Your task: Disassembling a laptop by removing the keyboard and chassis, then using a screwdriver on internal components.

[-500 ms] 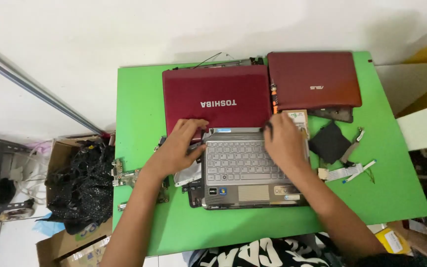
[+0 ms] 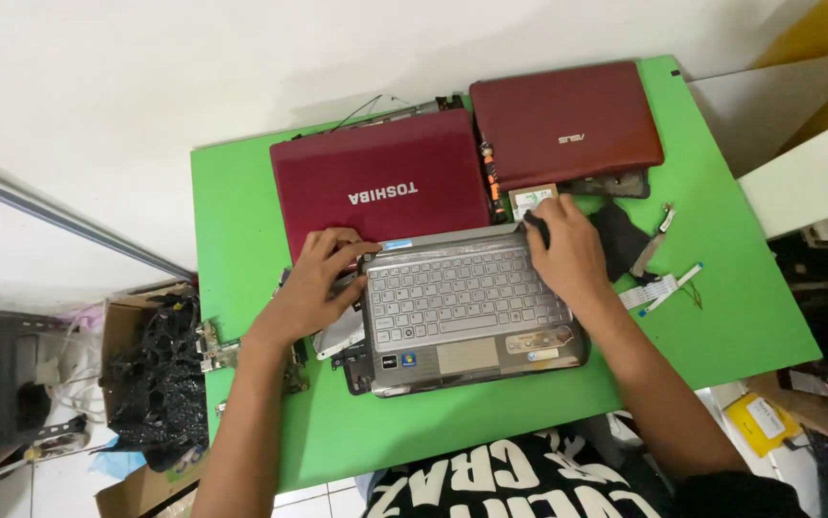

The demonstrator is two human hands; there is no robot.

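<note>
A silver laptop base (image 2: 471, 307) with a grey keyboard lies in the middle of the green table (image 2: 241, 211). My left hand (image 2: 323, 278) grips its upper left corner, fingers curled over the back edge. My right hand (image 2: 567, 251) holds the upper right corner, fingertips on the back edge. Behind the base lies a closed dark red laptop lid (image 2: 380, 187). A second closed red laptop (image 2: 567, 123) sits at the back right. Dark parts (image 2: 356, 360) stick out from under the base's left side.
A black flat piece (image 2: 615, 235), ribbon cables (image 2: 658, 288) and a small board (image 2: 532, 200) lie to the right of the base. Metal hinges (image 2: 212, 345) rest at the table's left edge. A cardboard box of black parts (image 2: 150, 369) stands on the floor to the left.
Both hands have slid outward to the back corners of the silver base. The view has shifted slightly.
</note>
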